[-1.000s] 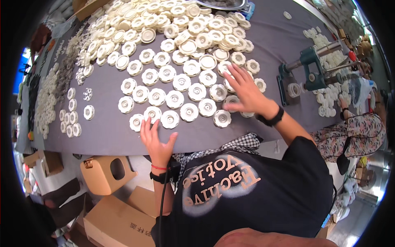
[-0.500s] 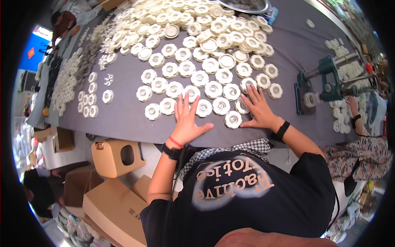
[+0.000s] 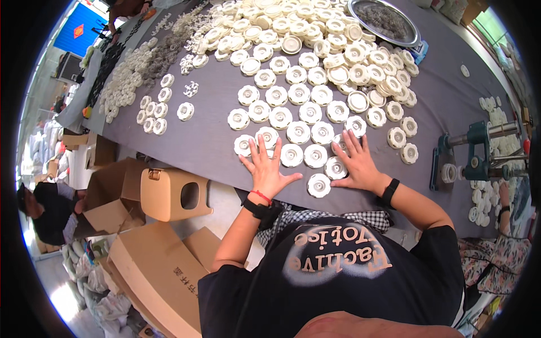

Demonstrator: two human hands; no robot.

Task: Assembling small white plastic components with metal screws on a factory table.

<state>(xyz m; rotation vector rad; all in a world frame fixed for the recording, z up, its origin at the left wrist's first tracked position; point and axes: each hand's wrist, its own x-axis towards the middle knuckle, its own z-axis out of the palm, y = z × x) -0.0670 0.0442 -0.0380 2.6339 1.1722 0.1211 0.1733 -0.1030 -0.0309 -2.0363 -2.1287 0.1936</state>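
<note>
Round, scallop-edged white plastic caps (image 3: 298,132) with metal-coloured centres lie spread over the grey-covered table. My left hand (image 3: 267,169) is open and flat, fingers fanned, its fingertips over a cap at the left of the group and partly covering it. Open as well, my right hand (image 3: 360,168) spreads its fingers over the caps at the right; its thumb is beside the nearest ones. Between the hands sit several caps, among them one (image 3: 291,155) by my left fingers and one (image 3: 319,185) closest to the table's near edge. Neither hand grips anything.
A big heap of caps (image 3: 282,25) fills the far side, beside a metal tray (image 3: 414,35) of dark springs. A green hand press (image 3: 478,149) stands right, near another person's arm (image 3: 504,197). Small caps (image 3: 160,110) lie left. A tan stool (image 3: 172,191) and cardboard boxes (image 3: 155,265) stand below.
The whole view has swung, so table and heap appear farther right. Both hands, still spread, have come nearer the table's front edge, and the caps between them have shifted nearer too.
</note>
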